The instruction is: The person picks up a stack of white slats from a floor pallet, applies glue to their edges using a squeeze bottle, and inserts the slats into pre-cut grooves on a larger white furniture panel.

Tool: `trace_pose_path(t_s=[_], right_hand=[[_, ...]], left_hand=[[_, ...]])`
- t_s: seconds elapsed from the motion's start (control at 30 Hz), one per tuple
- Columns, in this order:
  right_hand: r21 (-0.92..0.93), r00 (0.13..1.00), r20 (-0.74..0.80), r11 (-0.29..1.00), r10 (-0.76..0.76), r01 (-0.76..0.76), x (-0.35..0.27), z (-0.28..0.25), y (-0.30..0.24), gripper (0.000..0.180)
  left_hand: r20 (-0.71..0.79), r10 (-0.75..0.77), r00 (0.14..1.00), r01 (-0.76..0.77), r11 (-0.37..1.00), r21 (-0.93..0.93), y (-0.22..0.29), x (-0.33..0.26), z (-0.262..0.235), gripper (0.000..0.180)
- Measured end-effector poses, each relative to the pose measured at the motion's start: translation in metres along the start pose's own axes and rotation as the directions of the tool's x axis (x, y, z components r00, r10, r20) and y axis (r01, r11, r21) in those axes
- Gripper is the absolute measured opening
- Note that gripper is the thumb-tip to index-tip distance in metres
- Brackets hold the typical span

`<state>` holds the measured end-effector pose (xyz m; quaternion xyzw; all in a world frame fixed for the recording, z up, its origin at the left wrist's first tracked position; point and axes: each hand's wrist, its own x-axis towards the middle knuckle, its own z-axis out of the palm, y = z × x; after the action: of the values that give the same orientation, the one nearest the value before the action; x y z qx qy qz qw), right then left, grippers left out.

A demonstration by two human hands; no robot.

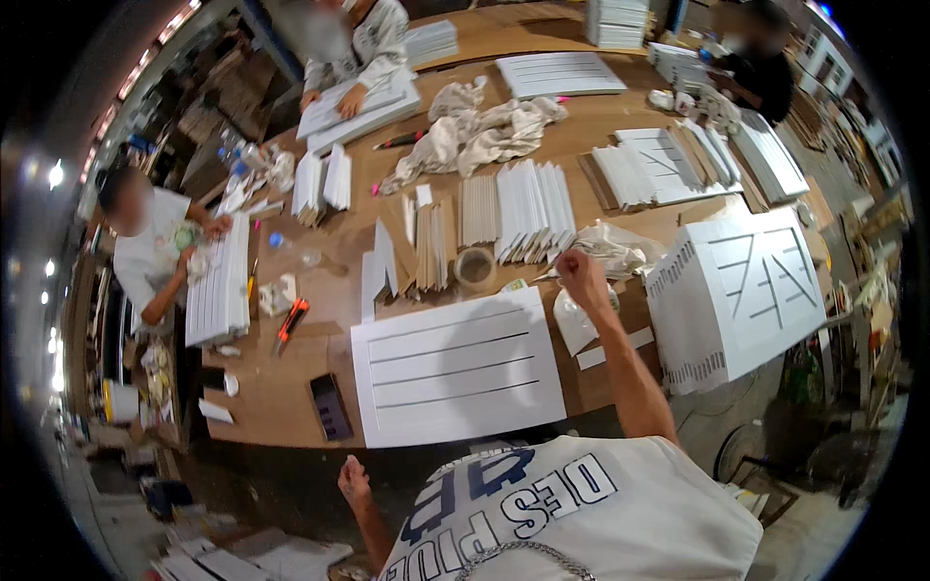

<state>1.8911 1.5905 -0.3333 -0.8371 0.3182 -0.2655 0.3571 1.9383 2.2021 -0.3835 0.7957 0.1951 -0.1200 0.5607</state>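
A white panel (455, 368) with several dark parallel slots lies flat at the table's near edge, in front of me. My right hand (583, 279) is over the table beyond the panel's right corner, its fingers closed; whatever they may hold is too small to make out. Near it are a crumpled white cloth (625, 250), a white paper-like piece (575, 321) and a round container (476, 268). My left hand (355, 479) hangs just off the table edge, below the panel's left corner. Its fingers are curled in, and nothing shows in them.
Upright stacks of white strips (533, 211) and brown strips (479, 208) stand beyond the panel. At left lie a phone (330, 407) and an orange utility knife (292, 324). A tall stack of slotted panels (756, 290) stands at right. Several people work around the table's far and left sides.
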Motion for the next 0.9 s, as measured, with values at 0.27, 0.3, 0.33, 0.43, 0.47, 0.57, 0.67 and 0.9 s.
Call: trace_pose_path(t_s=[0.27,0.3,0.33,0.43,0.47,0.57,0.67,0.9], right_hand=[[-0.154,0.982,0.132,0.981,0.137,-0.116,0.076,0.050,-0.013,0.031],[-0.193,0.982,0.129,0.975,0.136,-0.110,0.080,0.059,-0.013,0.032],[-0.227,0.984,0.124,0.969,0.129,-0.099,0.087,0.069,-0.015,0.032],[-0.240,0.987,0.147,0.970,0.064,-0.027,0.096,0.092,-0.019,0.031],[-0.229,0.985,0.167,0.973,0.032,0.007,0.097,0.101,-0.023,0.030],[-0.157,0.969,0.245,0.984,-0.039,0.079,0.091,0.131,-0.058,0.030],[-0.115,0.944,0.296,0.975,-0.149,0.190,0.084,0.170,-0.087,0.033],[-0.272,0.866,0.488,0.925,-0.104,0.265,0.045,0.215,-0.163,0.044]], left_hand=[[-0.047,0.035,0.998,-0.037,0.998,-0.048,0.010,-0.071,-0.005,0.038],[-0.031,0.046,0.998,-0.048,0.995,-0.085,0.006,-0.079,-0.002,0.038],[-0.020,0.063,0.998,-0.065,0.990,-0.124,0.005,-0.085,0.000,0.037],[0.076,0.055,0.996,-0.047,0.994,-0.094,-0.013,-0.082,-0.006,0.040],[0.060,0.056,0.997,-0.053,0.997,-0.059,-0.012,-0.085,-0.005,0.040],[0.017,0.067,0.998,-0.067,0.997,-0.030,-0.006,-0.098,0.001,0.041],[0.003,0.107,0.994,-0.106,0.987,-0.118,-0.014,-0.099,0.000,0.041],[-0.089,-0.010,0.996,-0.006,0.984,-0.176,-0.032,-0.101,0.005,0.046]])
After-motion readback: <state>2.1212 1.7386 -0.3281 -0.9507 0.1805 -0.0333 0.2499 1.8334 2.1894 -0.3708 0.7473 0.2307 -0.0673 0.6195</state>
